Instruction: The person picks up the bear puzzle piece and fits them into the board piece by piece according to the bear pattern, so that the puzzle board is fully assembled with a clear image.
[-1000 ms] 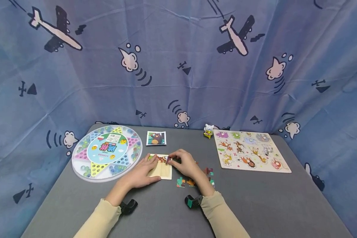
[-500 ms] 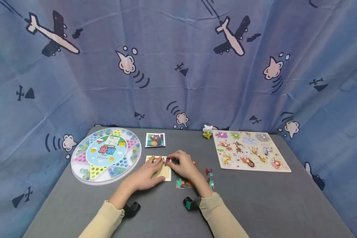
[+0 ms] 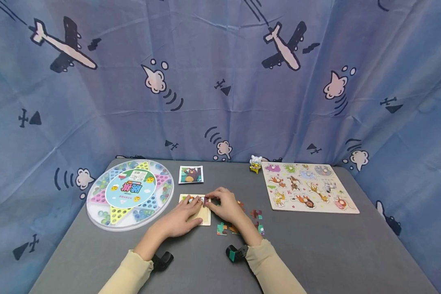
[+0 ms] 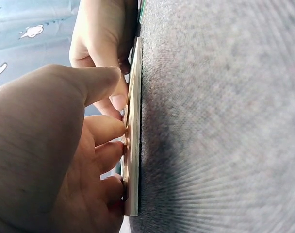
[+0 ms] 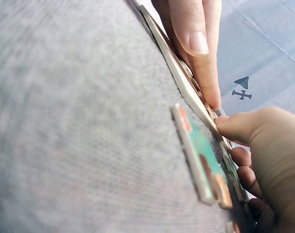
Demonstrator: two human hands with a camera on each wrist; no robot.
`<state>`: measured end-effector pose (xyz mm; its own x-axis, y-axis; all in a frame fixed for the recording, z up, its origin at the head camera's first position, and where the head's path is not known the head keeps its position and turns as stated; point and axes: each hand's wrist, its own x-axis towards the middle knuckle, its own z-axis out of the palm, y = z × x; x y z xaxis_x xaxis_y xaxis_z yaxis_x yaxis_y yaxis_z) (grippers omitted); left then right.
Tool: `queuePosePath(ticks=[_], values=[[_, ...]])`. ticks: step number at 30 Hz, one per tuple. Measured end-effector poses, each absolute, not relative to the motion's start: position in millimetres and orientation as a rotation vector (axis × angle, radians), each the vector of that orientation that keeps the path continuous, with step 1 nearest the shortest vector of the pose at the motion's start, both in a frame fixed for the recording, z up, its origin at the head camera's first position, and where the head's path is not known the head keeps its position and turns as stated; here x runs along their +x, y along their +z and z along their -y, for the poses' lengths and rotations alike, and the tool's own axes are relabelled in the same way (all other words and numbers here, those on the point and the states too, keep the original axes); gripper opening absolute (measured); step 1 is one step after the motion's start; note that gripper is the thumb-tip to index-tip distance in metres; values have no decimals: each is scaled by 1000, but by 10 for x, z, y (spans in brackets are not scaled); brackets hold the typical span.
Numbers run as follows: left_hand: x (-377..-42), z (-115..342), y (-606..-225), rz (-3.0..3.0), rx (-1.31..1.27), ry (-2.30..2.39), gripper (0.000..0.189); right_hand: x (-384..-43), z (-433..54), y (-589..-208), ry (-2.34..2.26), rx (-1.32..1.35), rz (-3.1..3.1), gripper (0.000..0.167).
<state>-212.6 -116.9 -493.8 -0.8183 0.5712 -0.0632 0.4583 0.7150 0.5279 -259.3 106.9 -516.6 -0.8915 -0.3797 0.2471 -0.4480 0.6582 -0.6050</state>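
Note:
A small wooden puzzle tray (image 3: 206,218) lies on the table, its top row partly filled with jigsaw pieces. My left hand (image 3: 179,220) lies flat over its left side, fingertips pressing the pieces in the top row; the left wrist view shows those fingertips on the tray's face. At the tray's upper right corner my right hand (image 3: 226,205) pinches a dark purple puzzle piece (image 3: 205,201) between thumb and fingers. Loose jigsaw pieces (image 3: 222,229) lie to the right, some partly hidden beneath the right hand and wrist. One green piece (image 5: 201,150) shows close by in the right wrist view.
Behind the tray lies a bear picture card (image 3: 191,174). A round Chinese checkers board (image 3: 95,210) is at left. On the right are an animal peg puzzle board (image 3: 330,204) and a small toy figure (image 3: 255,164). A patterned curtain (image 3: 191,122) hangs behind.
My left hand has slid right, further over the tray's top row. The right hand stays at the corner with the purple piece. The head view has tilted up slightly.

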Motion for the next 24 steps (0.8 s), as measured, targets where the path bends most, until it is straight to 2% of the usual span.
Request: queuePosePath(ticks=[15, 24], values=[[-2112, 1175, -4889, -2691, 818, 765, 63, -2582, -1026, -5148, 980, 660, 2778, 24], [-2114, 1173, -4908, -2688, 826, 764, 62, -2557, -992, -5151, 1124, 574, 2749, 19]])
